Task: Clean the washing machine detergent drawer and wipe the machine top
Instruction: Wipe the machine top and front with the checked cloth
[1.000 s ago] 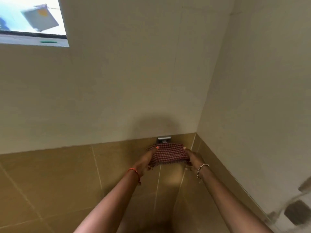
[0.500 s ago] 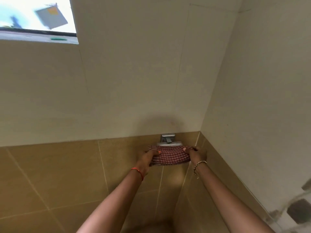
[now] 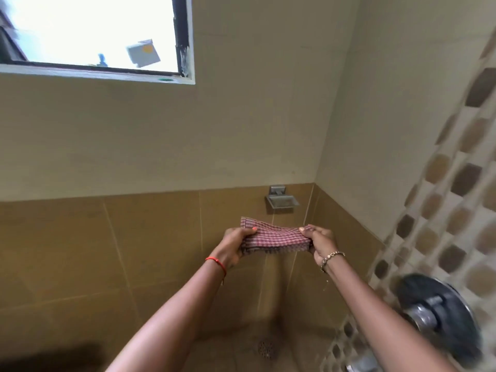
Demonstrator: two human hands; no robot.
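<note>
A red-and-white checked cloth [image 3: 273, 237] is stretched and bunched between both hands in front of a tiled shower corner. My left hand [image 3: 236, 244] grips its left end, and a red thread circles that wrist. My right hand [image 3: 320, 241] grips the right end, with a beaded bracelet on that wrist. A few water drops fall below the right wrist. No washing machine or detergent drawer is in view.
A metal soap dish [image 3: 282, 201] is fixed to the brown tiles just above the cloth. A round chrome shower valve [image 3: 436, 312] juts from the mosaic wall at lower right. A floor drain [image 3: 265, 349] lies below. A window [image 3: 94, 33] sits at upper left.
The head view has tilted down and pulled back, so the drain and valve now show. Both hands with the cloth have come away from under the soap dish toward me.
</note>
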